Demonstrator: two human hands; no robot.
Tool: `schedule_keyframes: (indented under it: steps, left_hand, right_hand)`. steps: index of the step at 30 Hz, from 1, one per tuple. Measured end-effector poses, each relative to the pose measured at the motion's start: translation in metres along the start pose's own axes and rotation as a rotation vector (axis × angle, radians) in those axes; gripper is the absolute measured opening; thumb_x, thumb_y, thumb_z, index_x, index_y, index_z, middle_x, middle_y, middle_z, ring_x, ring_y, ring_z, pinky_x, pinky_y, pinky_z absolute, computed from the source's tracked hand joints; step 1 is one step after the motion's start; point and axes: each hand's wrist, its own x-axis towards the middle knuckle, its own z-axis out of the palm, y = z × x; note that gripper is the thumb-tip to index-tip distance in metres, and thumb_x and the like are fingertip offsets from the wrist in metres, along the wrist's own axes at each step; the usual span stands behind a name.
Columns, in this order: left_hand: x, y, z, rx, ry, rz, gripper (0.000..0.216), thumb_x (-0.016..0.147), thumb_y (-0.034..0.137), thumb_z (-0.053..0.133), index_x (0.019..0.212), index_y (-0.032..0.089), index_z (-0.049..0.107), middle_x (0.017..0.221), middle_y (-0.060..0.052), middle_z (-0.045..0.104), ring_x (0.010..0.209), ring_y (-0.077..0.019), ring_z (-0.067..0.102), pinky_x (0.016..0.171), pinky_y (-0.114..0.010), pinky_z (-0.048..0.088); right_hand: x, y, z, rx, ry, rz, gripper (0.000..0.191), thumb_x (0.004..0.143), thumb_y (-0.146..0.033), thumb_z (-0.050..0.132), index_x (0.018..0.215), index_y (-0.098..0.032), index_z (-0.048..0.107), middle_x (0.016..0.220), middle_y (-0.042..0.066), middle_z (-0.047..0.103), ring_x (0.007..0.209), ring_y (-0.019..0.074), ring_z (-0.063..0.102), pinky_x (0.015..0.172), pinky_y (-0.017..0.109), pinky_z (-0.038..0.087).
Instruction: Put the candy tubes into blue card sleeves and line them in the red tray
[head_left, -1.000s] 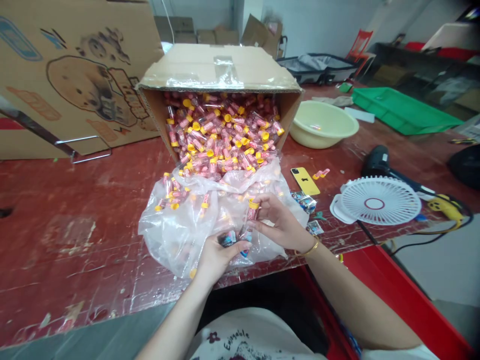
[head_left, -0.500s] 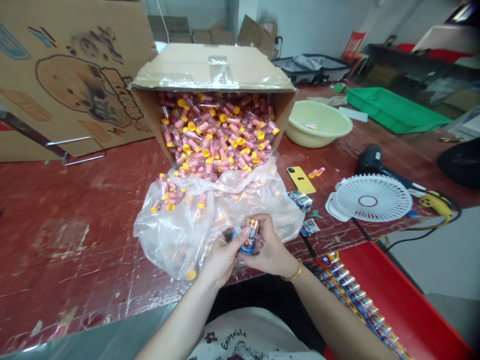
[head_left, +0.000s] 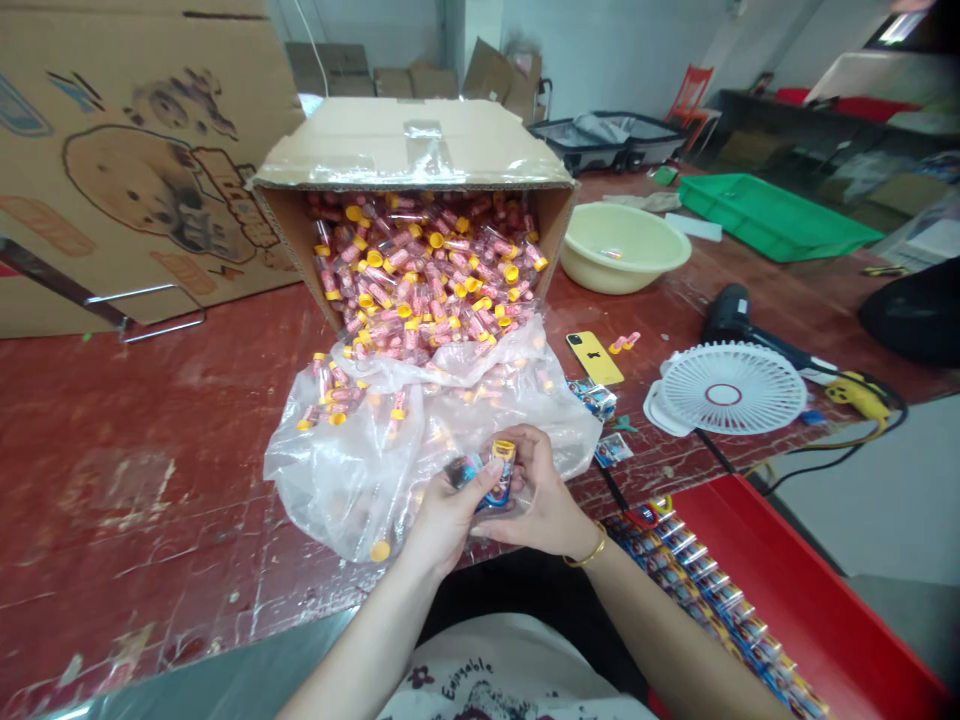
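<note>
In front of my body, both hands meet around a small tube (head_left: 501,468) in a blue and yellow printed sleeve. My left hand (head_left: 444,520) presses its thumb on the front of the tube, and more blue printed film (head_left: 466,466) shows beside that thumb. Curled fingers of my right hand (head_left: 546,495) wrap the tube's far and right sides. Under and beyond the hands lies a crumpled clear plastic bag (head_left: 337,490). Several pink tubes with yellow caps (head_left: 334,395) rest on it. Many more fill the tipped carton (head_left: 352,150) behind.
To the right are a yellow phone (head_left: 595,358), printed sleeves (head_left: 613,450), a white fan (head_left: 724,390), a heat gun (head_left: 727,315) and a cream basin (head_left: 626,245). Sleeved tubes stand in rows in a red tray (head_left: 810,560). A green tray (head_left: 780,215) lies farther back.
The tube has turned slightly, so its yellow top part shows more plainly. Both hands keep their hold. The whole view has shifted a little.
</note>
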Motion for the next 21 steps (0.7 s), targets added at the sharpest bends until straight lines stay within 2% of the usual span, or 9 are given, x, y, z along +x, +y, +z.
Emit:
schedule_keyframes:
  steps: [1,3,6,9,12,15,18,19,21]
  left_hand:
    - [0.000,-0.001,0.001,-0.002,0.009,0.020,0.040,0.069,0.033,0.078,0.098,0.009,0.066,0.089,-0.010,0.067,0.082,-0.0191,0.064,0.074,-0.027,0.053]
    - [0.000,-0.005,0.003,-0.014,0.027,0.057,0.038,0.070,0.032,0.078,0.099,0.010,0.067,0.093,-0.009,0.067,0.088,-0.0180,0.063,0.081,-0.026,0.051]
    - [0.003,-0.013,0.010,-0.081,0.035,0.054,0.037,0.066,0.031,0.081,0.095,0.012,0.067,0.096,-0.006,0.066,0.088,-0.0155,0.062,0.080,-0.022,0.051]
    - [0.004,-0.022,0.021,-0.113,0.019,-0.054,0.042,0.057,0.024,0.085,0.093,0.014,0.068,0.086,-0.003,0.066,0.073,-0.0113,0.061,0.063,-0.016,0.050]
    - [0.008,-0.033,0.039,-0.038,-0.048,-0.154,0.047,0.054,0.023,0.087,0.096,0.016,0.069,0.078,-0.001,0.065,0.063,-0.0085,0.057,0.054,-0.013,0.049]
    - [0.015,-0.048,0.064,0.038,-0.142,-0.218,0.043,0.067,0.040,0.078,0.101,0.016,0.068,0.101,-0.007,0.065,0.085,-0.0179,0.063,0.068,-0.024,0.057]
    - [0.017,-0.064,0.089,0.118,-0.109,-0.271,0.029,0.084,0.037,0.062,0.098,0.014,0.068,0.111,-0.010,0.062,0.104,-0.0246,0.058,0.079,-0.034,0.057]
    - [0.016,-0.069,0.096,0.143,-0.064,-0.282,0.025,0.087,0.033,0.057,0.094,0.013,0.068,0.106,-0.009,0.063,0.101,-0.0234,0.060,0.078,-0.035,0.058]
    - [0.012,-0.074,0.107,0.208,-0.014,-0.302,0.021,0.087,0.028,0.055,0.090,0.011,0.067,0.077,-0.005,0.060,0.073,-0.0151,0.061,0.069,-0.033,0.059]
  right_hand:
    - [-0.003,0.000,0.000,0.029,0.043,-0.016,0.073,0.065,-0.020,0.079,0.119,-0.025,0.031,0.117,0.008,0.044,0.106,0.0195,0.051,0.085,0.032,0.048]
    - [-0.008,0.001,0.001,0.029,0.166,-0.053,0.053,0.075,-0.023,0.072,0.114,-0.024,0.036,0.116,0.007,0.045,0.104,0.0178,0.052,0.088,0.033,0.046]
    - [-0.019,-0.001,0.000,-0.053,0.351,-0.017,0.032,0.080,-0.025,0.069,0.100,-0.021,0.044,0.110,0.006,0.049,0.098,0.0168,0.054,0.083,0.031,0.047]
    - [-0.031,-0.007,-0.008,0.034,0.397,0.102,0.036,0.074,-0.029,0.074,0.093,-0.021,0.044,0.101,0.004,0.054,0.085,0.0150,0.057,0.071,0.028,0.049]
    - [-0.045,-0.013,-0.026,0.304,0.394,0.168,0.049,0.064,-0.031,0.081,0.087,-0.021,0.040,0.089,0.000,0.058,0.080,0.0149,0.060,0.072,0.030,0.051]
    - [-0.069,-0.013,-0.058,0.531,0.475,0.155,0.056,0.055,-0.031,0.086,0.083,-0.020,0.039,0.085,-0.002,0.060,0.081,0.0144,0.062,0.079,0.031,0.052]
    - [-0.114,-0.009,-0.105,0.550,0.692,0.115,0.055,0.056,-0.034,0.086,0.086,-0.019,0.043,0.089,0.000,0.062,0.083,0.0163,0.064,0.081,0.034,0.053]
    - [-0.136,-0.006,-0.125,0.474,0.806,0.162,0.053,0.059,-0.035,0.085,0.089,-0.020,0.044,0.092,0.001,0.063,0.084,0.0176,0.065,0.081,0.036,0.054]
    - [-0.188,0.000,-0.168,0.220,1.082,0.385,0.044,0.070,-0.034,0.077,0.095,-0.020,0.044,0.101,0.003,0.064,0.090,0.0190,0.065,0.082,0.036,0.054]
